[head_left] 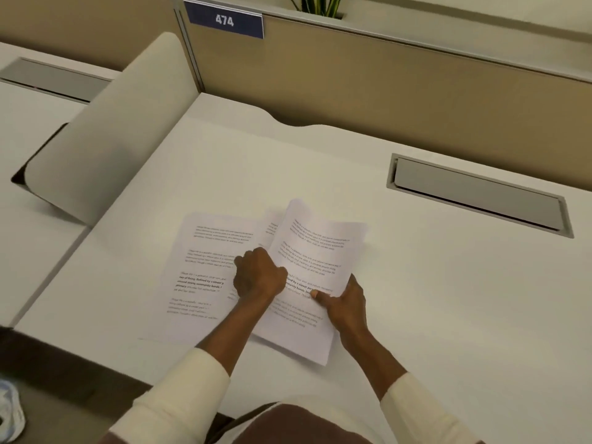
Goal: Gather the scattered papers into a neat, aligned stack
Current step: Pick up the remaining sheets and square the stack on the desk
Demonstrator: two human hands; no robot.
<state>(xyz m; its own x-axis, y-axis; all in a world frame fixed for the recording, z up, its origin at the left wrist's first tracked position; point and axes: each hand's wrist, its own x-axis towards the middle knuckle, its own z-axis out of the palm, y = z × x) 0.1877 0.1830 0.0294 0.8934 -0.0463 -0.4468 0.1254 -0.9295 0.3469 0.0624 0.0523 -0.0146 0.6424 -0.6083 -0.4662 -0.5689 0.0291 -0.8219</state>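
cream sleeves (179,398) lead to both hands: right hand (344,301) pinches the tilted printed sheet (315,251), left hand (258,275) fisted on its edge over a flat sheet (205,251); desk (448,299) cable hatch (479,195) lies well apart.

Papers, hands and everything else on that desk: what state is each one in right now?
Tilted sheet: skewed, overlapping the others, gripped at both side edges.
Flat sheet: lying flat on the desk, partly covered.
Left hand: closed on the tilted sheet's left edge.
Right hand: thumb on top, pinching the right edge.
Cable hatch: lid slightly ajar.
Desk number sign: reads 474.
Stack: not yet aligned.
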